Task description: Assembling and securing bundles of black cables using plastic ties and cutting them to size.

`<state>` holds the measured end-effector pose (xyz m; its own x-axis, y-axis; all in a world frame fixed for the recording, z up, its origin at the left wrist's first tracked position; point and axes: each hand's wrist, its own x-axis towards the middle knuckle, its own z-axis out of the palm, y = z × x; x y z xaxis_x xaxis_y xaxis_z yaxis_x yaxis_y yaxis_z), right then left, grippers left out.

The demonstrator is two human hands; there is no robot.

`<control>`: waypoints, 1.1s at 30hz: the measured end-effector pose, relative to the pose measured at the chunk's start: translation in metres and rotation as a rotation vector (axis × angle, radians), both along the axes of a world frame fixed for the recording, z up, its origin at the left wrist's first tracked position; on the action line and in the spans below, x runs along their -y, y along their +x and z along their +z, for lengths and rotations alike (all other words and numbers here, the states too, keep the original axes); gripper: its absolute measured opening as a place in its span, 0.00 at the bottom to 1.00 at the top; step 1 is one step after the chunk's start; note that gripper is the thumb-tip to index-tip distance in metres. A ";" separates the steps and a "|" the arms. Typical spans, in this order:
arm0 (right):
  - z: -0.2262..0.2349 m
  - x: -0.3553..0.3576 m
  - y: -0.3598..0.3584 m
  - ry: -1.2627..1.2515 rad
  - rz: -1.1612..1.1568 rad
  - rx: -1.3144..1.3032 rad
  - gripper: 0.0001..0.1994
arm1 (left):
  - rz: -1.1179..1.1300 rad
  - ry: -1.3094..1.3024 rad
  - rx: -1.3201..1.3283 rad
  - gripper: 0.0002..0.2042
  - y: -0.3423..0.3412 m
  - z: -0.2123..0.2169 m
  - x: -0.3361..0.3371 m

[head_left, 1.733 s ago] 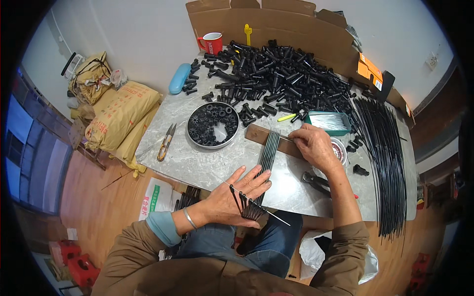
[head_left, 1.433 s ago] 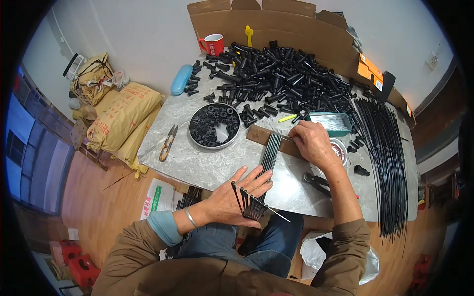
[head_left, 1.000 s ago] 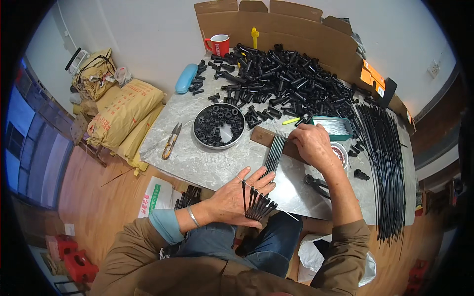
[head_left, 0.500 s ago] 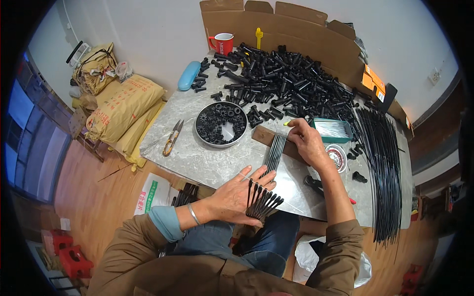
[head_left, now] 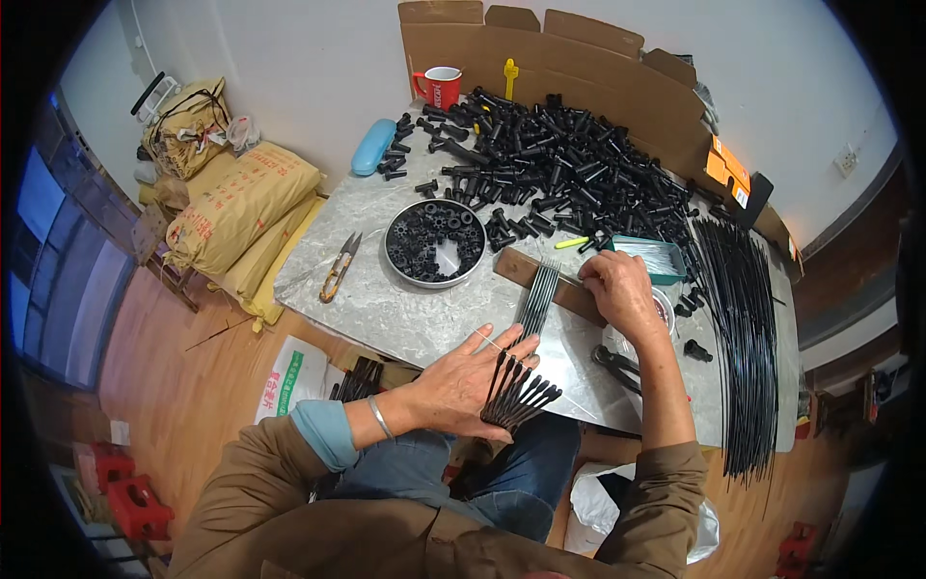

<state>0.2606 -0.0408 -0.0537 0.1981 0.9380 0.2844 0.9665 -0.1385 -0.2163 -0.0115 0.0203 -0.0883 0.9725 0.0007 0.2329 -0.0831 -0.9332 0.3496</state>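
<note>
My left hand (head_left: 458,391) lies over a row of thin metallic rods (head_left: 540,289), its fingers stretched across them. By its thumb a fan of black stems with looped ends (head_left: 526,398) sticks out; whether they join the rods is hidden. The rods' far ends rest across a brown wooden bar (head_left: 516,265). My right hand (head_left: 620,289) is closed, fingertips pinched together above the bar's right part. What they hold, if anything, I cannot make out. Partly behind that hand stands a small white cup (head_left: 664,304).
Black bolt-like parts (head_left: 569,154) heap up at the back. A round tin (head_left: 434,280) holds black rings; snips (head_left: 340,270) lie left of it. A green tray (head_left: 651,253) of thin white sticks, long black rods (head_left: 743,338), pliers (head_left: 617,367) and a yellow-green stick (head_left: 571,243) also lie there.
My right hand has moved right and down, off the rods' far ends toward the white cup. The yellow-green stick now shows in full on the table. My left hand has hardly moved.
</note>
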 end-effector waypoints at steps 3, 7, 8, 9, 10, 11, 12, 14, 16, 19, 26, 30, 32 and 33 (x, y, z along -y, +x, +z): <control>-0.001 -0.003 0.000 0.002 -0.006 0.019 0.03 | 0.004 0.001 0.010 0.49 0.000 0.001 0.000; 0.002 -0.003 0.001 -0.009 -0.009 -0.071 0.03 | 0.003 0.005 0.018 0.49 -0.001 0.000 0.000; 0.003 -0.003 0.001 -0.010 -0.007 -0.071 0.03 | 0.005 0.015 0.012 0.49 0.000 0.000 0.000; 0.005 -0.004 0.001 -0.023 0.008 -0.053 0.03 | 0.006 0.025 0.007 0.49 0.000 -0.001 0.000; 0.006 -0.004 0.001 -0.036 0.023 -0.035 0.03 | 0.008 0.025 0.008 0.49 -0.001 -0.002 0.000; 0.004 -0.004 0.002 -0.036 0.025 -0.035 0.03 | 0.009 0.027 0.008 0.49 -0.001 -0.002 0.000; 0.002 -0.004 0.003 -0.069 0.016 -0.047 0.04 | 0.007 0.030 0.009 0.49 -0.001 -0.003 0.000; -0.003 -0.006 0.006 -0.102 0.007 -0.059 0.04 | 0.007 0.027 0.003 0.49 0.000 -0.001 0.000; -0.006 -0.007 0.007 -0.080 0.007 -0.039 0.04 | 0.008 0.024 -0.002 0.49 0.000 -0.001 0.000; -0.004 -0.007 0.008 -0.033 0.015 -0.134 0.04 | 0.013 0.031 0.002 0.48 0.000 -0.002 0.001; 0.000 -0.005 0.005 0.029 0.041 -0.099 0.03 | 0.016 0.020 -0.007 0.49 0.000 0.000 0.002; -0.004 -0.005 0.008 -0.100 0.007 -0.163 0.04 | 0.009 0.015 -0.016 0.50 0.000 -0.002 0.001; -0.003 -0.005 0.007 -0.142 0.001 -0.153 0.05 | 0.017 0.018 -0.023 0.50 0.000 -0.002 0.002; -0.002 -0.005 0.004 -0.125 -0.004 -0.111 0.05 | 0.024 0.020 -0.029 0.50 0.000 -0.001 0.002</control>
<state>0.2649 -0.0354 -0.0557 0.2255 0.9639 0.1416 0.9369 -0.1747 -0.3028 -0.0118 0.0181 -0.0894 0.9786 0.0201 0.2049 -0.0503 -0.9417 0.3328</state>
